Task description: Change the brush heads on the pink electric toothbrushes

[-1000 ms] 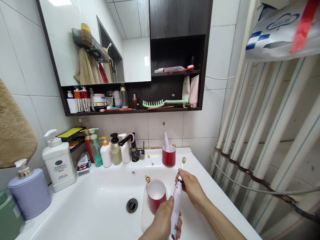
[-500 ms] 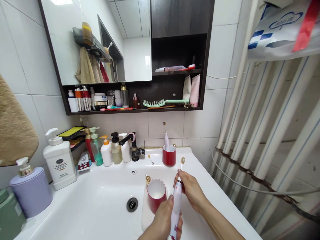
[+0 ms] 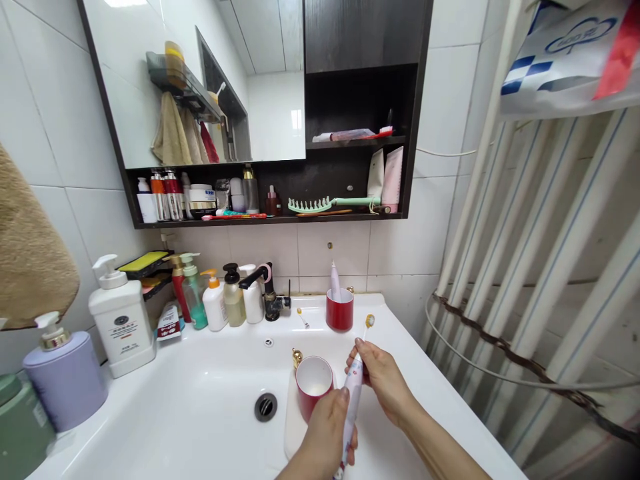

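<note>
Over the right part of the sink, my left hand (image 3: 326,427) is wrapped round a pale pink electric toothbrush handle (image 3: 354,383), held upright at a tilt. My right hand (image 3: 384,379) pinches the toothbrush head (image 3: 369,322) low on its stem, just where it meets the handle; the fingers hide most of the joint. Yellowish bristles show above the fingertips. Beside my left hand, a red cup (image 3: 314,381) with a white inside sits on a white pad (image 3: 295,437) in the basin.
Behind stands another red cup (image 3: 339,312) with a second electric toothbrush (image 3: 335,280) in it. A loose brush head (image 3: 303,319) lies on the sink ledge near the black faucet (image 3: 271,293). Pump bottles (image 3: 234,297) line the back left. Pipes (image 3: 525,267) run along the right wall.
The dark gap between brush head and handle no longer shows. The handle has turned in my left hand, so its printed side looks different, and the bristles face slightly differently. The view shifted slightly.
</note>
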A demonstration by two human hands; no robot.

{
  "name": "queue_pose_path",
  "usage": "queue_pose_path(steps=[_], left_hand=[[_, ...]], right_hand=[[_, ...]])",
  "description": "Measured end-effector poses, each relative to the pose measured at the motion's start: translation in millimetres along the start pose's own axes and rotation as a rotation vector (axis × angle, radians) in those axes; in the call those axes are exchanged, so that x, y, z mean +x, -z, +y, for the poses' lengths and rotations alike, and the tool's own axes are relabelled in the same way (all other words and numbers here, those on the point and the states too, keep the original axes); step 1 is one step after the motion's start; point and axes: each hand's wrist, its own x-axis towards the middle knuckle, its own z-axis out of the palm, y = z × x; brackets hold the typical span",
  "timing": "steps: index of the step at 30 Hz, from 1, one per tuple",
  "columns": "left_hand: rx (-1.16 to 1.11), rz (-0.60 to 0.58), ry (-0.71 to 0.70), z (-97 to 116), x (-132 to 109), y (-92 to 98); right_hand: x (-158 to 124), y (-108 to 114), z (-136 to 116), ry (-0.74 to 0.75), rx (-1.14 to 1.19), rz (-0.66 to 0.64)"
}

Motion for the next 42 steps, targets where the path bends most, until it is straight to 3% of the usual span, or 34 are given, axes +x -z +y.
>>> queue_pose_path(steps=[6,12,17,21,27,31,42], left_hand=[[0.086,0.044,-0.042,1.1,0.0,1.1],[-0.131,-0.066,0.057,-1.4,5.7,3.8],[-0.13,-0.038,0.007,-0.5,5.4,2.9],[-0.218,-0.082,0.107,3.3,2.1,0.6],[-0.043,0.031,-0.024,2.5,1.2,1.7],[-0.131,-0.055,0.051,-1.3,5.0,1.9],[-0.02,-0.004,-0.019,2.7,1.7,4.1]], right_hand=[[-0.5,-0.7,0.7,0.104,-0.085,0.126],[-2.7,-4.4,3.9,0.016,0.05,-0.034],[-1.7,-3.5,3.6,0.044,0.019,-0.005],[-1.9,-2.8,1.0,-0.015,0.06,-0.076],[-3.9,-3.8,-0.1,0.017,0.004,-0.005],[-4.1,-3.7,0.6,-0.022,0.036,-0.022],[-6.5,-6.1,-1.8,0.025,0.008,-0.026]])
